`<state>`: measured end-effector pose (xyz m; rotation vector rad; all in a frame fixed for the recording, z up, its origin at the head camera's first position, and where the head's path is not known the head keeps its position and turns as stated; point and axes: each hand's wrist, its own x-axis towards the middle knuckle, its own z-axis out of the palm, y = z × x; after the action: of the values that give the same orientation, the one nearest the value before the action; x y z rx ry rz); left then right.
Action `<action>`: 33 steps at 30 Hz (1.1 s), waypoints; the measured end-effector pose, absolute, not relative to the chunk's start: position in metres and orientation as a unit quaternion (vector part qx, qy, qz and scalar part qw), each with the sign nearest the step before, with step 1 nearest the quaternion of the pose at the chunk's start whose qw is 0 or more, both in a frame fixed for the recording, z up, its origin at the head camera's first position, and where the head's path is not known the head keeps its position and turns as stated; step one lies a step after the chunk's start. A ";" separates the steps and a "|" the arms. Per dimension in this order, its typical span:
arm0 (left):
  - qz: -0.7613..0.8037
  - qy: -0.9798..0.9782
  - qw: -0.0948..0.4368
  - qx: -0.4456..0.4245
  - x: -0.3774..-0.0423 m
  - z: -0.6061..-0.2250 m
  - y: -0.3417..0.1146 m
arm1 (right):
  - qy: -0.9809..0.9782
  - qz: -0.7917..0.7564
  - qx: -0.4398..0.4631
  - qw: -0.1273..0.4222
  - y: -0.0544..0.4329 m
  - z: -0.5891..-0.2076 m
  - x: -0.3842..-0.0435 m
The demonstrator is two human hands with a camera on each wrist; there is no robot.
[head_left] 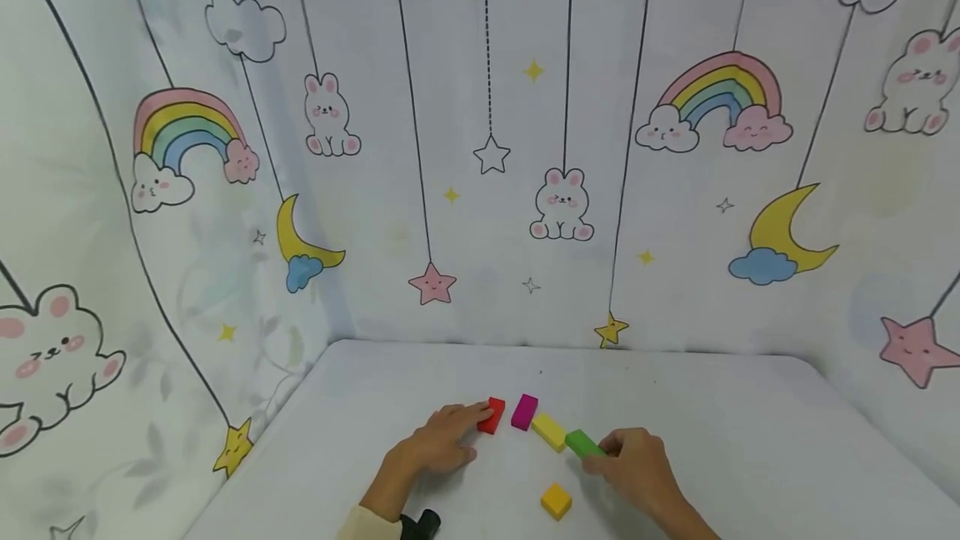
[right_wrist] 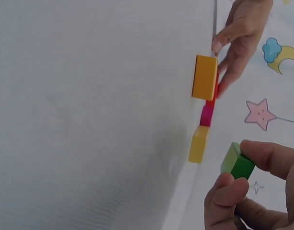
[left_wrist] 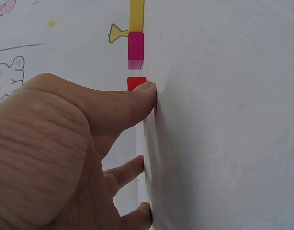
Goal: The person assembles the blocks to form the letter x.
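Pinched between thumb and fingers of my right hand is a green block; in the right wrist view the green block shows above the white surface. Close to its far end in the head view lies a yellow block, and beyond that a magenta block. My left hand reaches to a red block, its extended fingertips on that block's left side, the thumb apart. In the left wrist view the thumb partly hides the red block.
An orange-yellow block stands nearer the front, between the two hands. The blocks rest on a white table. Behind it hangs a white backdrop printed with rabbits, stars and rainbows. A black band shows at the left wrist.
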<state>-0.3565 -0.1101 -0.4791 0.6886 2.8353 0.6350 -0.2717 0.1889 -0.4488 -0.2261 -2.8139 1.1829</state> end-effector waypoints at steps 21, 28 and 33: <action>0.210 0.950 0.078 0.220 -0.354 -0.476 -0.108 | -0.919 0.386 -0.076 -0.030 0.183 -0.448 -0.247; 0.210 0.949 0.077 0.221 -0.353 -0.475 -0.108 | -0.915 0.394 -0.074 -0.036 0.180 -0.449 -0.240; 0.212 0.948 0.076 0.226 -0.354 -0.476 -0.108 | -0.917 0.389 -0.076 -0.043 0.178 -0.449 -0.236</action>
<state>-0.3538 -0.1084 -0.4760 0.6762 2.8406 0.6369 -0.2358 0.1783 -0.4489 -0.2444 -2.9628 1.2583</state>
